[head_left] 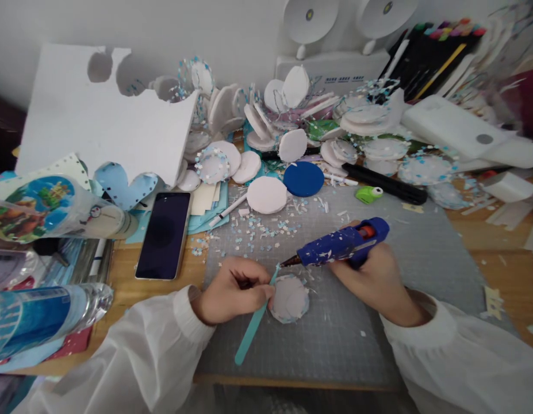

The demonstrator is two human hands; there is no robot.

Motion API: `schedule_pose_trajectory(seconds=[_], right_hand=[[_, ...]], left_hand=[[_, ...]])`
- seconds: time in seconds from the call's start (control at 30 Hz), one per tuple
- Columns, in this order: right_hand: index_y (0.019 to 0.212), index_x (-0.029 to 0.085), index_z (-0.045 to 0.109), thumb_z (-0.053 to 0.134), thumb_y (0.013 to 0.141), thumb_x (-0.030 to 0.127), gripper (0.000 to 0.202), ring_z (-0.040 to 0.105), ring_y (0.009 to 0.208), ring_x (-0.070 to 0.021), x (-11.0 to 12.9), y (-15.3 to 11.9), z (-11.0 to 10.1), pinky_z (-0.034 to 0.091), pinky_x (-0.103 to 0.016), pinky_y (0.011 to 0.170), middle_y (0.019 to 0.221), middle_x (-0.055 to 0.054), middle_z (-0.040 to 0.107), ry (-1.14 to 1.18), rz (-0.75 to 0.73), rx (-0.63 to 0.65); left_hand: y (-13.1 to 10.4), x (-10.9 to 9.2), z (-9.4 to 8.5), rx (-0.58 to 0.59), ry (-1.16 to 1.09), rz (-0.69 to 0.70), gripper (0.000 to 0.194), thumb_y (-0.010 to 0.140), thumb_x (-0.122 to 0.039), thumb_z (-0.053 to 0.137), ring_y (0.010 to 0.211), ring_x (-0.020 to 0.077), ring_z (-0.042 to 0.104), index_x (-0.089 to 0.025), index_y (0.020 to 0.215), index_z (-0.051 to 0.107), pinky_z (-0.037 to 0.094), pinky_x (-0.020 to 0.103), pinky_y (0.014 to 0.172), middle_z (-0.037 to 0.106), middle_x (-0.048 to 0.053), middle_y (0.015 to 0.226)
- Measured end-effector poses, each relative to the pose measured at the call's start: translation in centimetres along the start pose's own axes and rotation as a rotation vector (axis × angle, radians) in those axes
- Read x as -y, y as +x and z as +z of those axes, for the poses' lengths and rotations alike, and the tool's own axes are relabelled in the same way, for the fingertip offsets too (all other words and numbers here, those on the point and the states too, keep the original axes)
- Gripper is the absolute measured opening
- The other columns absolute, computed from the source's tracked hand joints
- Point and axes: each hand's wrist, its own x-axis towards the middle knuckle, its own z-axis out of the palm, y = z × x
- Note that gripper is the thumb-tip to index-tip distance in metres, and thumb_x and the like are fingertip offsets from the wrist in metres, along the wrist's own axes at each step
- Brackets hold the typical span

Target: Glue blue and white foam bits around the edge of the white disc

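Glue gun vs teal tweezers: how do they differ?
Colour: the glue gun is dark blue with white smears, the tweezers teal. Bulk: the glue gun is thick, the tweezers slim. Grip: the right hand holds the glue gun, the left hand the tweezers. Shared: both are held, tips close together.

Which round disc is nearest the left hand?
The pale disc between the left hand and right hand, beside the teal tool; the others lie farther back.
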Motion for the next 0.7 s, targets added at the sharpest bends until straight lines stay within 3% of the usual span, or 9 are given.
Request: schedule_pose_trajectory(seconds=[0.7], right_hand=[[0.068, 0.024, 0.048, 0.058, 0.069, 0.024, 0.011, 0.059, 0.053, -0.0196, -0.08, 0.03, 0.09, 0.046, -0.031, 0.047, 0.060, 0.001, 0.060, 0.001, -0.012, -0.008]], left_hand=[[0.03, 0.13, 0.02, 0.001, 0.004, 0.011, 0.030, 0.071, -0.033, 0.058, 0.043, 0.0092, 0.035, -0.014, 0.048, 0.058, 0.027, 0.023, 0.044, 0.041, -0.001, 0.043]])
